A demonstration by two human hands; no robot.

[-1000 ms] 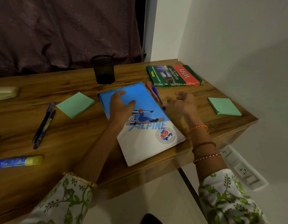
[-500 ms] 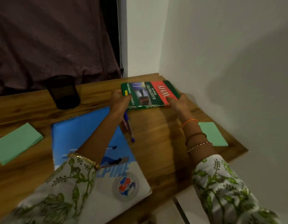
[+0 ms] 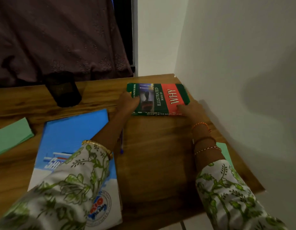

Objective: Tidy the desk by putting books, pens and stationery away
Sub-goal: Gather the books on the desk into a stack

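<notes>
Two hands on one book: your left hand (image 3: 127, 101) grips the near-left corner of the Illustrated Book of Why (image 3: 160, 98), thumb on the cover, while your right hand (image 3: 191, 110) clasps the near-right corner. It lies flat at the bench's (image 3: 157, 163) far right corner beside the wall, and holding both ends looks set for a level lift. Fingers underneath are hidden. Your left sleeve covers much of the blue drawing book (image 3: 72, 130); a pen (image 3: 121, 145) peeks out beside it.

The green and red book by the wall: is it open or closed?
Closed. The green and red book lies flat on the desk, front cover up, gripped by the left hand and right hand.
</notes>
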